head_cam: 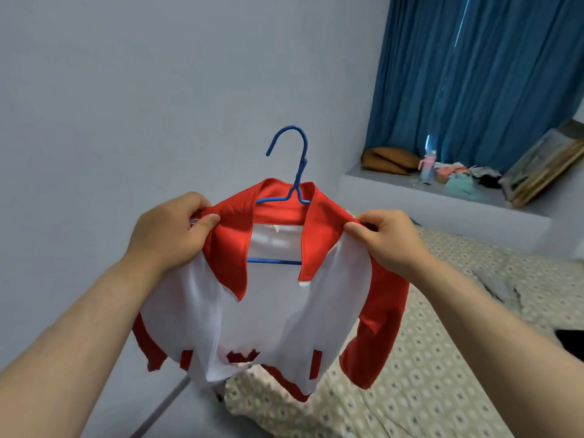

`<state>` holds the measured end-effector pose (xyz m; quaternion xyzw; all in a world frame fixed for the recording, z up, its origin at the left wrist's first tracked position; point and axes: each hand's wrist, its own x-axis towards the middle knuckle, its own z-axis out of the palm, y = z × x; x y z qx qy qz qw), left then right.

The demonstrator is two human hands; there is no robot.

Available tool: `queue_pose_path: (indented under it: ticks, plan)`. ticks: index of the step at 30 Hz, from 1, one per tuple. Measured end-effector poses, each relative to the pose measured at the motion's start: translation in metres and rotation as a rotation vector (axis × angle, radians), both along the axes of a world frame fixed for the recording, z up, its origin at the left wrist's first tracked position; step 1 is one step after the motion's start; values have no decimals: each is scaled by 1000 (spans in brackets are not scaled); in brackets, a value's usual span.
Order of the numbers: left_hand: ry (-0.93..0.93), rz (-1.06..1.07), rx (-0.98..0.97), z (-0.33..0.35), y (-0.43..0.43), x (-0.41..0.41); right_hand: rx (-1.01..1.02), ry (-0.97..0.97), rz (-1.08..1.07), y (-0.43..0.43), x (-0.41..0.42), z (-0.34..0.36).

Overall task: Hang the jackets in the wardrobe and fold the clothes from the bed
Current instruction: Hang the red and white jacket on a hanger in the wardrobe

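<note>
one bed (442, 390), patterned sheet, fills lower right. red-and-white jacket (268, 324) is held up in the air at its left edge. left hand (164, 232) pinches the left shoulder, right hand (392, 241) pinches the right shoulder. blue hanger (301, 165) sits inside the collar, hook upright.

Both hands (170, 230) pinch jacket (262, 311) on hanger (292, 172).
</note>
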<state>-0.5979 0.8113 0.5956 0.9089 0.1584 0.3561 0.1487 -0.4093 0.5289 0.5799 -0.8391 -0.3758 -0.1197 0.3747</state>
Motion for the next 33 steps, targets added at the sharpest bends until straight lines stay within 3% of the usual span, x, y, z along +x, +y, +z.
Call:
queue_pose_path:
  ticks: [6,11,15,20,26,33]
  plan:
    - [-22,-197,-71,4,-23,42,-3,7,-165,-52,-15,12]
    - [17,-323,-138,-31,-52,99,-23,42,-297,-97,7,-13]
    - [98,-409,-102,-83,-78,160,-55,124,-400,-128,41,-64]
    - [329,-491,-112,-155,-101,250,-121,295,-486,-156,100,-135]
    - [527,-543,-185,-241,-120,358,-150,550,-535,-173,194,-224]
    - [707,-656,-297,-338,-129,484,-166,667,-641,-189,284,-325]
